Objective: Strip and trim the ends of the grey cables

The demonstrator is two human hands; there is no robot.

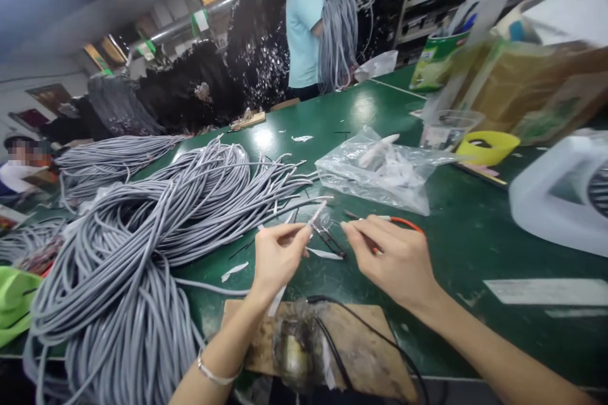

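Note:
My left hand pinches the end of a grey cable, which sticks up and to the right above the green table. My right hand is closed around a thin tool with an orange handle, its tip pointing left toward the cable end. Between the hands thin dark wire ends lie on the table. A large heap of grey cables fills the table to my left.
A clear plastic bag of white parts lies beyond my hands. A wooden board with a black cord sits at the near edge. A yellow bowl, cardboard boxes and a white fan stand right. A person carrying grey cable stands at the far end.

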